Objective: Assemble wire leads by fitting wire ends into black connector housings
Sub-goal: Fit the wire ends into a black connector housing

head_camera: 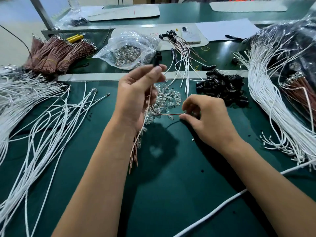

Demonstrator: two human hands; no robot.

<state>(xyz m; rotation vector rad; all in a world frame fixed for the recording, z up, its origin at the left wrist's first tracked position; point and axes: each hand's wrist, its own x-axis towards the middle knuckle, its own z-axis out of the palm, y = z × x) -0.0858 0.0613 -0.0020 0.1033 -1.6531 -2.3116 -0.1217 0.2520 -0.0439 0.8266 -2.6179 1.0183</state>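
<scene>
The left hand pinches a black connector at its fingertips, raised above the green bench, and also holds a bunch of brown wires hanging under the palm. The right hand pinches the free end of one brown wire low over the clear bulbs. I think the thin wire could slip from the fingers or bend before its end enters the connector. The hanging bunch could also catch on the bulbs. The phone shows no label, and the red marks on the mat beside it cannot be read.
</scene>
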